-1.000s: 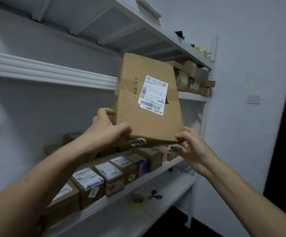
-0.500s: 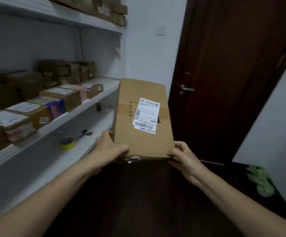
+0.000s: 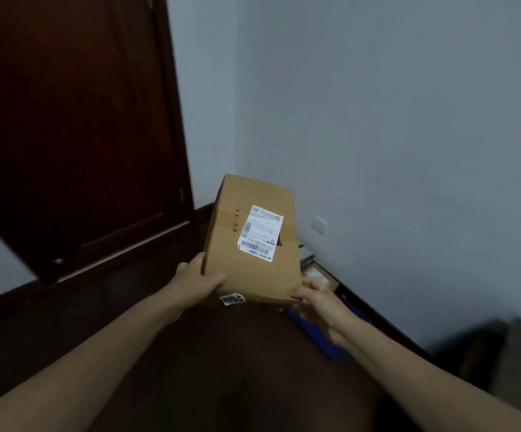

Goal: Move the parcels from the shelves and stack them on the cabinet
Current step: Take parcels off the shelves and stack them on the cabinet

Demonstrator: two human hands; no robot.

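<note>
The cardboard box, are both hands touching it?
Touching. The head view shows the left hand gripping the box at its near left corner, the right hand at its near right corner.

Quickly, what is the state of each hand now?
Left hand: grips the cardboard parcel at its near left corner.
Right hand: grips the same parcel's near right corner.

I see a dark wooden door [image 3: 75, 135] on the left, and a plain pale wall [image 3: 408, 120] on the right with a white socket plate [image 3: 320, 226] low down. The light is dim.
</note>
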